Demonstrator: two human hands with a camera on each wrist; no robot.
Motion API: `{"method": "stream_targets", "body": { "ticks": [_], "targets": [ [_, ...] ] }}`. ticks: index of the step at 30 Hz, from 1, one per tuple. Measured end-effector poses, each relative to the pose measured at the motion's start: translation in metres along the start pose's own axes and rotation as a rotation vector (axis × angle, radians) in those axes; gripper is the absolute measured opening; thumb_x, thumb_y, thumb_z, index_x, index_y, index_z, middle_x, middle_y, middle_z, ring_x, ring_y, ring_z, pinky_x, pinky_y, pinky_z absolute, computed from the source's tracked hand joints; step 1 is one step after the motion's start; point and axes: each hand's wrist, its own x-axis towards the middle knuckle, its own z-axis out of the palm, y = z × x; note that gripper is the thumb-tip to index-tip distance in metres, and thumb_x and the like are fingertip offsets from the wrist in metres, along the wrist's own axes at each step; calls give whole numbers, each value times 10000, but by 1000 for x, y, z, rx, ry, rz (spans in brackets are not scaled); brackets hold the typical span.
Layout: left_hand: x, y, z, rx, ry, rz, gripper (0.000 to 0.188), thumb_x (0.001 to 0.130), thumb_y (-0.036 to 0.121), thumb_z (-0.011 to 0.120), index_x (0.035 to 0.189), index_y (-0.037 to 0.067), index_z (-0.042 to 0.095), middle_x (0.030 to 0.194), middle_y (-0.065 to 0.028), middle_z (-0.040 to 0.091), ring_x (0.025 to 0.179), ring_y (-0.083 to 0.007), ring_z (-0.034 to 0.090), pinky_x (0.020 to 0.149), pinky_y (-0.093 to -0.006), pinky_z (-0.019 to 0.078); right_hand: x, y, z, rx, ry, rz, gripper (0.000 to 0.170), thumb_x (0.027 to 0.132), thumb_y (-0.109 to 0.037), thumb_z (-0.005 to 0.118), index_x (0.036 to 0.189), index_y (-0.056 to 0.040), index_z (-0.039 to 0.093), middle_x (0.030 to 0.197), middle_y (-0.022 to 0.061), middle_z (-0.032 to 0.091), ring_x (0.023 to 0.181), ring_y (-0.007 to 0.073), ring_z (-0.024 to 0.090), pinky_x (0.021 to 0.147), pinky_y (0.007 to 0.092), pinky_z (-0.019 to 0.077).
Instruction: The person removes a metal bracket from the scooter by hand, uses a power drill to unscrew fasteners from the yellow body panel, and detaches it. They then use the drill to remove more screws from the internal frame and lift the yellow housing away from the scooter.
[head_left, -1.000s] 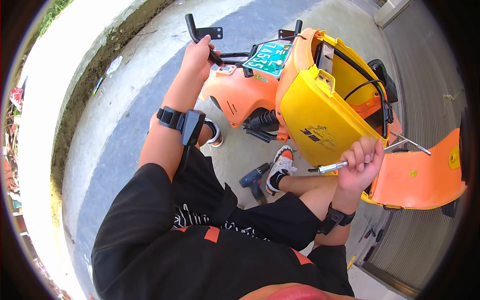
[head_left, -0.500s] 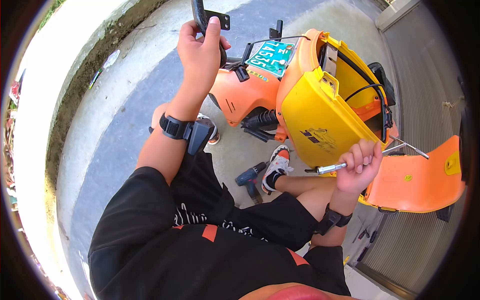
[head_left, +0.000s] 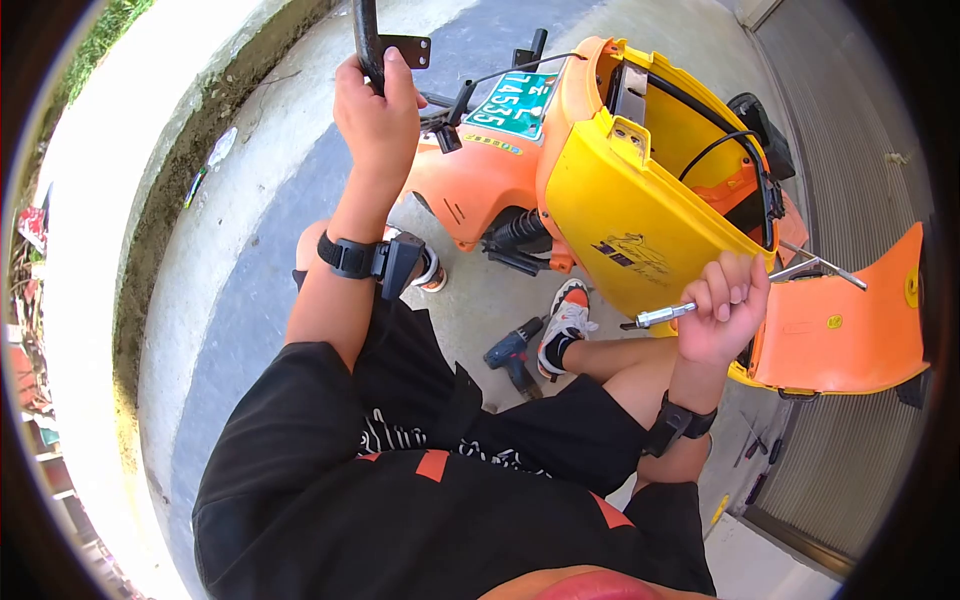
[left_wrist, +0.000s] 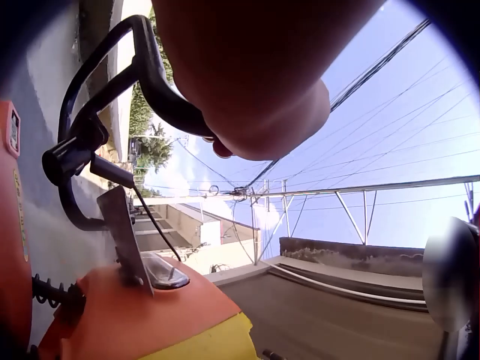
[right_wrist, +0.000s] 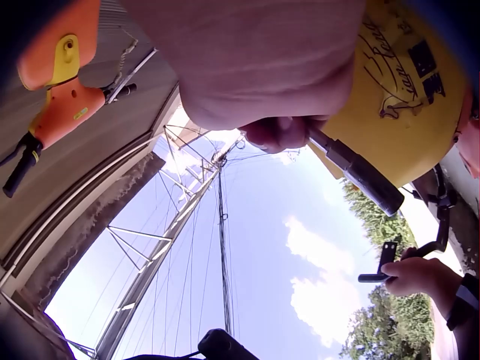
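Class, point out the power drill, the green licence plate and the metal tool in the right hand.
Power drill point(head_left: 509, 349): head view, on its motor housing.
Green licence plate point(head_left: 511, 105): head view, on its numbered face.
Metal tool point(head_left: 663, 315): head view, on its exposed shaft.

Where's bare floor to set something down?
Bare: the blue-grey floor between the curbside litter and the left forearm. Crowded: around the drill, with a shoe and the shorts close by and the scooter beyond.
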Motion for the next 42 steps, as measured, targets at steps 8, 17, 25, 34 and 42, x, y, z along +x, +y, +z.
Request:
{"method": "stream_targets", "body": {
  "ticks": [8, 17, 25, 34, 42],
  "targets": [
    [-3, -30, 9, 375, 197, 476, 298, 962, 242, 589, 1035, -34, 503, 826, -154, 590, 718, -273, 597, 658, -394, 471, -2, 0, 0, 12, -31, 13, 366, 1045, -266, 405, 701, -147, 363, 605, -34, 368, 421, 59, 311, 356, 212, 241],
    [-5, -35, 28, 282, 254, 522, 307, 960, 234, 595, 1075, -35, 502, 917, -196, 579, 822, -344, 579, 739, -425, 462, -5, -4, -3, 21, -44, 2, 364, 1045, -264, 406, 704, -145, 363, 606, -30, 367, 423, 63, 307, 355, 215, 240],
    [-2, -26, 33, 324, 257, 546, 299, 935, 224, 626, 1064, -24, 521, 896, -175, 578, 791, -329, 566, 706, -420, 453, -6, -6, -5, 31, -26, -16, 360, 1041, -265, 417, 705, -147, 365, 606, -33, 369, 425, 58, 306, 357, 208, 236],
    [-14, -16, 17, 334, 219, 429, 311, 936, 241, 625, 1052, -31, 527, 875, -156, 578, 780, -297, 567, 708, -413, 451, -5, -5, -3, 16, -25, -12, 371, 1041, -273, 418, 697, -151, 355, 602, -40, 364, 419, 56, 310, 359, 210, 242],
    [-52, 8, 3, -154, -46, -63, 341, 941, 170, 622, 1093, -10, 375, 703, -57, 571, 553, -107, 577, 487, -255, 453, -4, -6, -1, 53, -40, 37, 375, 1043, -280, 418, 698, -146, 360, 601, -37, 364, 425, 66, 319, 371, 228, 248]
  ]
}}
